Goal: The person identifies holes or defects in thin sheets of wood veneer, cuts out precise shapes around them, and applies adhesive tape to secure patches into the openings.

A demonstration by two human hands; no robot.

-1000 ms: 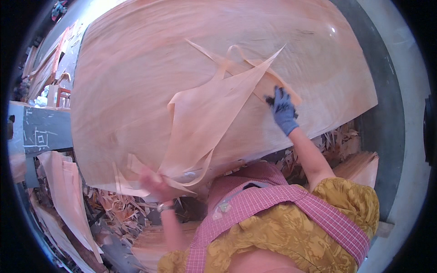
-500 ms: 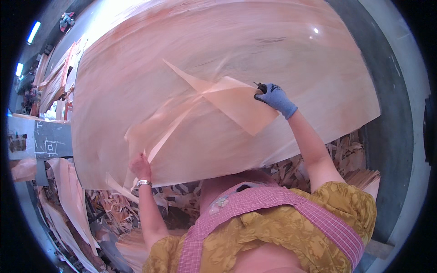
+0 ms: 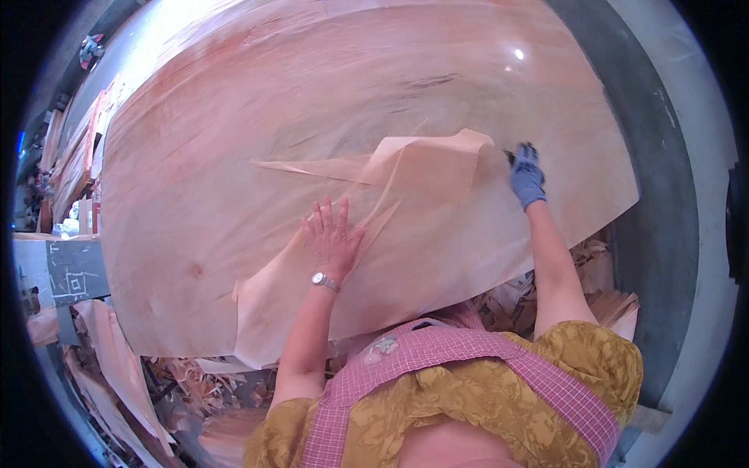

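Observation:
A wide, thin sheet of pinkish wood veneer [image 3: 195, 195] spreads before me. On it lies a loose, creased veneer piece [image 3: 437, 168], its far edge curled up and a narrow pointed strip reaching left. My left hand [image 3: 334, 242], bare with a watch at the wrist, rests palm down with fingers spread on the veneer, beside a folded strip. Right of the loose piece is my right hand [image 3: 527, 178], in a blue glove with dark fingertips. Its fingers are closed around something small and dark that I cannot make out.
Torn veneer scraps [image 3: 203, 382] lie below the sheet's near edge, with more by my right arm. Long veneer strips [image 3: 117, 359] hang at the left beside a grey metal part [image 3: 76, 269]. A grey surface [image 3: 655, 234] borders the sheet on the right.
My left hand has let go of the veneer's near left edge, moved up and right, and flattened out. My right hand has left the loose piece and moved right. That piece has shifted and unfolded somewhat.

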